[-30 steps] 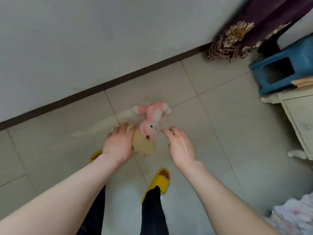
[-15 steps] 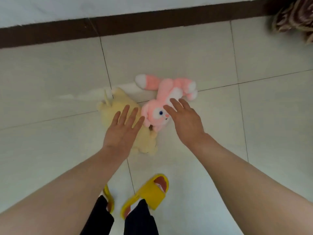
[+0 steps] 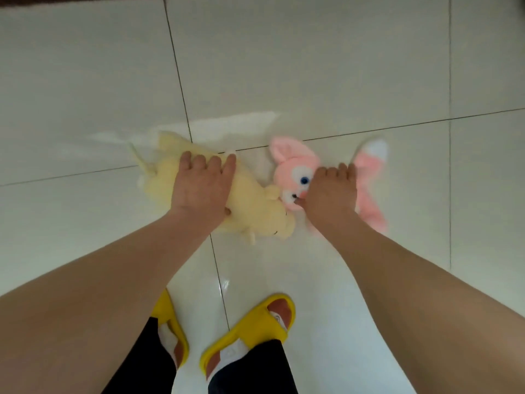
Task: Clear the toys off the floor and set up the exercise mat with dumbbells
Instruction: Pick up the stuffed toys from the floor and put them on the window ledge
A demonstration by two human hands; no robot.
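A pale yellow plush toy [image 3: 255, 211] lies on the glossy tiled floor, and my left hand [image 3: 200, 186] is wrapped over its middle, fingers curled around its far side. Right beside it lies a pink and white plush rabbit [image 3: 287, 169], its head toward the yellow toy. My right hand [image 3: 331, 191] grips the rabbit's body, thumb by its snout. The rabbit's pink legs and white-tipped foot stick out past my right hand. No mat or dumbbells are in view.
Pale floor tiles [image 3: 312, 66] with dark grout lines fill the view. My feet in yellow slippers [image 3: 252, 328] stand close below the toys. A dark skirting strip [image 3: 71, 0] runs along the top left edge.
The view has dropped closer to the floor. Both hands went from hovering with spread fingers to closing on the toys, left on the yellow one, right on the pink rabbit.
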